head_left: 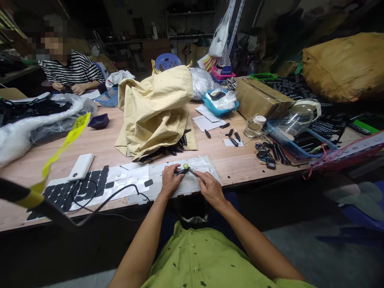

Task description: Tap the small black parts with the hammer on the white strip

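Observation:
My left hand [171,179] is closed, thumb and fingers pinching a small black part [181,172] over the board at the table's front edge. Opposite it, my right hand [211,189] grips a slender dark tool [192,171], its tip angled toward the black part. Where the two meet sits a round yellow-green piece [186,166]; I cannot tell which of them it belongs to. Beneath both hands lies a pale flat board [207,162]. Just beyond it, several black handle-shaped pieces [183,140] spill from the mouth of a cream cloth sack [156,108].
Left of my hands are a white power bank [81,167], a black cable [120,194] and black stick-on pads [60,194]. To the right stand a glass jar [255,126], a blue basket [300,140] and a cardboard box [261,98]. A person in a striped shirt [81,68] sits across the table.

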Demonstrator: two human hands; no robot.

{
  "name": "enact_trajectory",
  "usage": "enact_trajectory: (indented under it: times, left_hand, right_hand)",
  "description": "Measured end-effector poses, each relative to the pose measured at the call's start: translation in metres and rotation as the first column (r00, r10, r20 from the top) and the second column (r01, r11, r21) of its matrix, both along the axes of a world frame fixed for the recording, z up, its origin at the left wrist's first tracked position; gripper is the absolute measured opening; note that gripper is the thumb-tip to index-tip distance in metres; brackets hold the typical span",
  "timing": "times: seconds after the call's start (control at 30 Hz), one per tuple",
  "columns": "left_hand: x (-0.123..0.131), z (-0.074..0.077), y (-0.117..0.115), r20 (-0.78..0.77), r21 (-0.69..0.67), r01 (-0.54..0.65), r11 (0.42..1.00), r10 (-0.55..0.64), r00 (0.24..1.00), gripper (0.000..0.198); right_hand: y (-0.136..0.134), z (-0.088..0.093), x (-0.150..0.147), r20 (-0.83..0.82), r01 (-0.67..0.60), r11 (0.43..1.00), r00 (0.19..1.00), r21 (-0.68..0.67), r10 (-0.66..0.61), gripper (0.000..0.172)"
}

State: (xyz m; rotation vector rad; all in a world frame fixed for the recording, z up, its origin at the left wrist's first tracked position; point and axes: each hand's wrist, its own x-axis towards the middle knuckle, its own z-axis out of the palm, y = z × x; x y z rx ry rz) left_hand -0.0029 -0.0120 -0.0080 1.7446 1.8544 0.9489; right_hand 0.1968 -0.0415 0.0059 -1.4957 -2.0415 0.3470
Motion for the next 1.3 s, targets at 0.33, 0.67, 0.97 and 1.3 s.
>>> enact_trajectory:
  times: [0.33, 0.67, 0.97, 1.3]
  left_hand:
    - [-0.001, 0.001, -0.001, -0.117, -0.02, 0.069, 0.997, -0.07, 0.991, 0.017]
    - [-0.002, 0.009, -0.027, -0.157, 0.056, 0.332, 0.942, -0.32, 0.934, 0.018]
    - [0.046, -0.026, -0.1, -0.424, 0.257, 0.441, 0.86, -0.309, 0.851, 0.041]
    - [0.012, 0.043, 0.04, -0.136, -0.13, -0.471, 0.873, 0.455, 0.88, 0.03]
  right_hand:
    - [0.094, 0.006, 0.024, 0.337, 0.306, 0.952, 0.895, 0.013, -0.292, 0.037]
    - [0.097, 0.001, 0.017, 0.366, 0.335, 0.942, 0.876, 0.004, -0.313, 0.036]
    - [0.097, -0.005, 0.017, 0.351, 0.34, 0.939, 0.875, 0.047, -0.334, 0.035]
    - [0.097, -0.005, 0.014, 0.357, 0.337, 0.94, 0.873, 0.046, -0.331, 0.035]
